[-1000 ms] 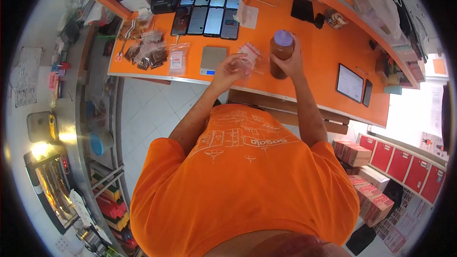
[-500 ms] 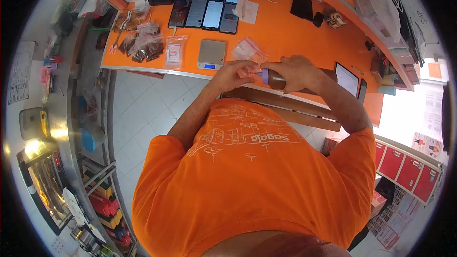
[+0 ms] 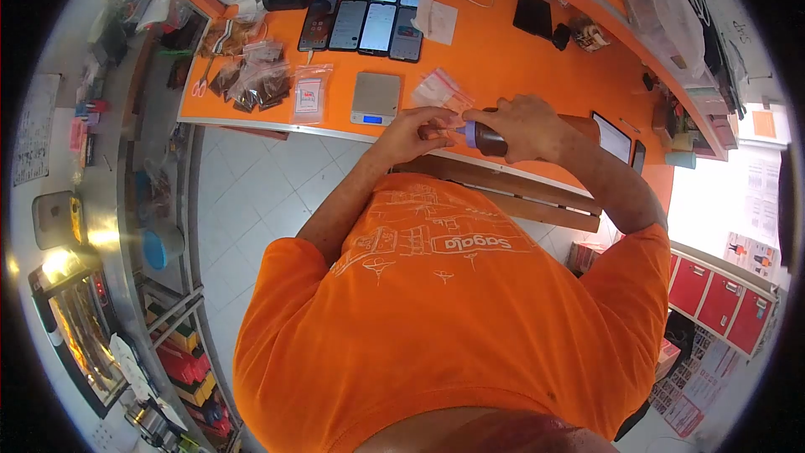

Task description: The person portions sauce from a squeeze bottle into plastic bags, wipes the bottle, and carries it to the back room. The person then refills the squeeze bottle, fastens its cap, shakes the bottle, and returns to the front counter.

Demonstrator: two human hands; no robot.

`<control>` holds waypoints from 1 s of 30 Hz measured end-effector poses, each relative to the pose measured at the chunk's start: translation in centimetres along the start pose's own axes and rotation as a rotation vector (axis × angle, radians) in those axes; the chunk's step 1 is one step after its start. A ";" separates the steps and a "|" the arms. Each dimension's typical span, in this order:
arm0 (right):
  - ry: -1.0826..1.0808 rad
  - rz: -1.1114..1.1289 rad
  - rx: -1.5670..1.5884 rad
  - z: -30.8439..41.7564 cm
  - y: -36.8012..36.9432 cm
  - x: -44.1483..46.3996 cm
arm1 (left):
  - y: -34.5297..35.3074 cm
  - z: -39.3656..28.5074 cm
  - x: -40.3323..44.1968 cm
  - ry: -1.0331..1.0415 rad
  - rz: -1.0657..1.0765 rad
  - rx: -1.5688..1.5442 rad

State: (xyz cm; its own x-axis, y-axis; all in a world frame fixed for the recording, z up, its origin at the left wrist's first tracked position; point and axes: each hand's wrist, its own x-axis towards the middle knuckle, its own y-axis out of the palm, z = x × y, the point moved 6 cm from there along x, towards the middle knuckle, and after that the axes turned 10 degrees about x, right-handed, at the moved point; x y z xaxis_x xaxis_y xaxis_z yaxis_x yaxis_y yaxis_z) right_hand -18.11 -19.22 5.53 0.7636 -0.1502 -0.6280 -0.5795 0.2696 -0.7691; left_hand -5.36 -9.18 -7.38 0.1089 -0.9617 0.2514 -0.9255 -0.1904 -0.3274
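Observation:
My right hand (image 3: 530,127) is closed around a squeeze bottle of dark brown liquid (image 3: 493,141), tipped on its side with its purple cap (image 3: 471,134) toward the left. Close against the nozzle, my left hand (image 3: 408,136) pinches a small clear plastic bag (image 3: 436,129), mostly hidden by the fingers. Just behind the hands lie several flat, clear zip bags (image 3: 442,90) with red-edged tops. A small digital scale (image 3: 376,94) with a lit blue display stands to the left of them.
Filled brown zip bags (image 3: 260,84) and a labelled bag (image 3: 309,96) lie on the orange counter (image 3: 503,59)'s left side. Several phones (image 3: 377,28) stand in rows behind the scale. A tablet (image 3: 612,138) rests at the right, and a wooden bench (image 3: 503,204) is below the counter.
Both hands stay together at the bag and nozzle. The bottle has tilted slightly, and its brown contents look darker near the cap. The view has shifted a little.

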 end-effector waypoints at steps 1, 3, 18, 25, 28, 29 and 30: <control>0.026 0.012 0.010 0.5 -0.7 -0.4 | 0.0 0.1 0.0 -0.009 0.013 0.009; 0.021 0.004 0.013 0.7 -0.9 -0.4 | -0.1 0.2 0.0 -0.026 0.041 0.027; -0.074 -0.556 0.739 -2.9 3.0 2.2 | -4.1 5.7 -1.9 -0.158 -0.416 -0.226; 0.032 -1.380 0.974 -9.3 10.7 3.3 | -7.6 12.3 -3.7 -0.334 -0.614 0.123; 0.087 -1.520 1.057 -11.3 12.2 2.4 | -8.6 11.2 -4.0 -0.248 -0.652 0.368; 0.109 -1.528 1.107 -11.8 12.9 2.0 | -8.8 11.6 -4.2 -0.224 -0.639 0.382; 0.080 -1.549 1.147 -12.2 13.2 1.6 | -8.8 12.1 -4.3 -0.202 -0.626 0.396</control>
State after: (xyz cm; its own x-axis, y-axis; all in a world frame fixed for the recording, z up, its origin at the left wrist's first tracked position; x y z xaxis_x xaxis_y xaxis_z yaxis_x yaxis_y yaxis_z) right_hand -28.00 -27.50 -7.12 0.3184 -0.8630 0.3922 0.9473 0.2749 -0.1643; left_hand 6.70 -5.79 -16.61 0.6691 -0.6617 0.3384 -0.4749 -0.7309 -0.4901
